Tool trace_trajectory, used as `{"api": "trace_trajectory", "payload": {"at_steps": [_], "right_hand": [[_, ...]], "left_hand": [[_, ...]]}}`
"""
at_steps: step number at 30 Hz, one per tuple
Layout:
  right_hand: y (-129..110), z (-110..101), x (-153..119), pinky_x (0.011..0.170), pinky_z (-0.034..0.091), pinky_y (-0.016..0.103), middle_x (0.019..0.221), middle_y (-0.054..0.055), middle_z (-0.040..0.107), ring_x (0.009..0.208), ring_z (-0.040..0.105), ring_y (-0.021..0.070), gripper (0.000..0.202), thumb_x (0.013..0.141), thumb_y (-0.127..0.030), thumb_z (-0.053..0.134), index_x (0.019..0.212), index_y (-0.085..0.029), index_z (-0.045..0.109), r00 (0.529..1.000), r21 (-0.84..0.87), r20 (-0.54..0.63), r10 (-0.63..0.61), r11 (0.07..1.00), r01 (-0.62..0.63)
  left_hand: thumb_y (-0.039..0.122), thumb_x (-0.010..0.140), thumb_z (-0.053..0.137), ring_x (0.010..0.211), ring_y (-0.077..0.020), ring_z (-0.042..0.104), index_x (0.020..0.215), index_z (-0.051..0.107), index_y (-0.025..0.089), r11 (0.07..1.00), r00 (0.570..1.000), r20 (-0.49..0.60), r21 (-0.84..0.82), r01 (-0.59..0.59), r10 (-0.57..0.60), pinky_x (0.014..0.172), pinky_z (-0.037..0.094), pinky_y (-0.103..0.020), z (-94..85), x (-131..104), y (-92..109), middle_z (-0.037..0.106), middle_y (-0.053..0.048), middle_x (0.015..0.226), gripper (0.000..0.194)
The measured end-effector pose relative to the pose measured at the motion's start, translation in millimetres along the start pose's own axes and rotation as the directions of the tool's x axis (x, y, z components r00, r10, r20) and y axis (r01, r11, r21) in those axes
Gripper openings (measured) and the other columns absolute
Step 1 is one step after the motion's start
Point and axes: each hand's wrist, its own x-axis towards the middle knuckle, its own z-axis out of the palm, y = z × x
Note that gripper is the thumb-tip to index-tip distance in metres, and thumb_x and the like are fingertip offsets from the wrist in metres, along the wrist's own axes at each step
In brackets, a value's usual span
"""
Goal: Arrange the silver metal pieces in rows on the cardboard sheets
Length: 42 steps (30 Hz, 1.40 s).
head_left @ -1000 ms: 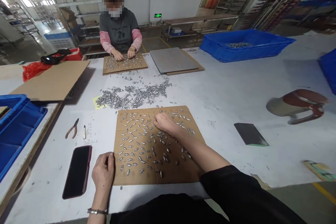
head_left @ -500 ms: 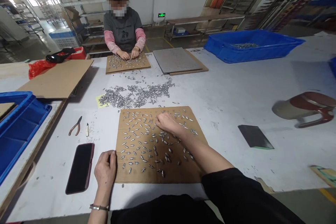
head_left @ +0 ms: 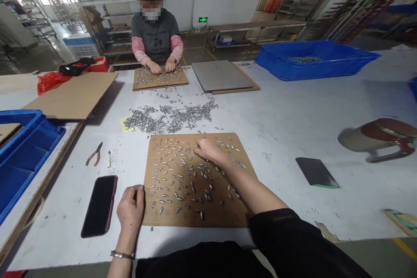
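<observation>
A brown cardboard sheet [head_left: 208, 221] lies in front of me with many small silver metal pieces [head_left: 177, 196] spread over it. My right hand [head_left: 206, 148] is closed over the sheet's upper middle, fingers bunched downward among the pieces; what they hold, if anything, is hidden. At the sheet's left edge rests my left hand [head_left: 130, 205], its fingers curled and the thumb against the cardboard; nothing can be made out inside it. Beyond the sheet lies a loose pile of the same pieces [head_left: 176, 118], partly over a yellow paper [head_left: 124, 125].
A phone [head_left: 99, 206], pliers [head_left: 94, 154] and a small knife [head_left: 108, 159] lie left. Blue bins stand at left [head_left: 29, 152] and back right [head_left: 316, 69]. A jug [head_left: 374, 135] and dark plate [head_left: 316, 172] are right. Across the table, a person [head_left: 156, 37] handles pieces on cardboard.
The view has shifted slightly. My two hands keep nearly the same places and shapes. Across the table, the person's hands have moved a little.
</observation>
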Motion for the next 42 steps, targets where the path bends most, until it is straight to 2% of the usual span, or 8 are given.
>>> {"api": "trace_trajectory", "payload": {"at_steps": [4,9,15,20,26,31,38,42], "right_hand": [[-12.4,-3.0,-7.8,0.064,0.032,0.026,0.092,0.009,0.07,0.077,0.058,0.0168,0.023,0.099,-0.02,0.049,0.087,-0.015,0.068,0.993,0.023,-0.088,-0.079,0.996,0.081],[-43.8,13.8,-25.3,0.069,0.035,0.027,0.098,0.008,0.072,0.084,0.062,0.0184,0.019,0.099,-0.023,0.055,0.09,-0.017,0.07,0.94,-0.052,0.057,-0.336,0.939,0.339],[-57.5,31.7,-32.8,0.068,0.034,0.029,0.098,0.011,0.072,0.082,0.061,0.0201,0.021,0.099,-0.022,0.051,0.094,-0.015,0.07,0.955,-0.153,0.027,-0.297,0.943,0.297],[-58.9,32.7,-33.9,0.067,0.032,0.028,0.09,0.007,0.072,0.081,0.059,0.0179,0.018,0.096,-0.019,0.055,0.085,-0.017,0.068,0.951,-0.055,0.097,-0.292,0.953,0.298],[-42.6,16.8,-43.4,0.071,0.032,0.026,0.089,0.005,0.069,0.081,0.057,0.0157,0.018,0.099,-0.021,0.055,0.086,-0.017,0.067,0.972,0.101,-0.056,-0.226,0.968,0.231],[-16.2,8.0,-78.2,0.069,0.031,0.027,0.08,0.003,0.065,0.076,0.054,0.0155,0.022,0.099,-0.019,0.054,0.08,-0.018,0.065,0.974,0.101,-0.103,-0.203,0.972,0.213],[-19.2,36.8,-90.0,0.075,0.037,0.029,0.095,0.006,0.065,0.086,0.053,0.0178,0.02,0.096,-0.011,0.052,0.093,-0.02,0.069,0.877,-0.016,-0.012,-0.481,0.877,0.48],[-23.4,44.4,-81.3,0.077,0.039,0.032,0.092,0.006,0.065,0.085,0.052,0.0194,0.02,0.098,-0.015,0.052,0.087,-0.022,0.068,0.867,-0.069,-0.021,-0.498,0.866,0.496]], "left_hand": [[0.036,0.095,0.055,0.085,-0.0169,0.069,0.087,0.073,0.024,1.0,1.0,-0.009,-0.015,-0.013,0.013,0.07,0.046,-0.026,1.2,-0.3,-1.2,0.076,-0.002,0.094,0.023],[0.036,0.095,0.056,0.084,-0.0167,0.069,0.088,0.073,0.024,1.0,1.0,-0.013,-0.006,-0.009,0.009,0.068,0.045,-0.026,1.3,-0.8,-1.8,0.076,-0.001,0.094,0.022],[0.035,0.096,0.055,0.083,-0.0161,0.068,0.087,0.073,0.024,1.0,1.0,-0.008,-0.021,-0.008,0.008,0.069,0.045,-0.026,0.8,-1.5,-1.0,0.076,-0.001,0.094,0.022],[0.036,0.096,0.055,0.082,-0.0166,0.067,0.087,0.072,0.024,0.999,1.0,-0.013,-0.031,-0.022,0.022,0.068,0.044,-0.027,1.6,-1.2,-1.5,0.076,-0.002,0.094,0.023],[0.037,0.094,0.057,0.084,-0.0179,0.068,0.088,0.072,0.024,1.0,1.0,-0.007,-0.022,-0.007,0.007,0.069,0.045,-0.028,1.5,0.3,-1.2,0.076,-0.002,0.094,0.022],[0.039,0.094,0.056,0.086,-0.0192,0.068,0.089,0.073,0.023,1.0,1.0,-0.007,-0.014,-0.006,0.006,0.071,0.046,-0.029,0.8,2.3,-0.3,0.075,-0.004,0.095,0.024],[0.04,0.093,0.055,0.085,-0.0213,0.067,0.089,0.073,0.023,1.0,1.0,-0.006,0.008,0.0,0.0,0.071,0.045,-0.031,-1.0,6.1,3.5,0.075,-0.006,0.095,0.026],[0.041,0.093,0.054,0.084,-0.0219,0.066,0.089,0.073,0.022,1.0,1.0,-0.018,0.012,-0.017,0.017,0.07,0.044,-0.031,-1.3,6.6,4.1,0.075,-0.006,0.094,0.027]]}}
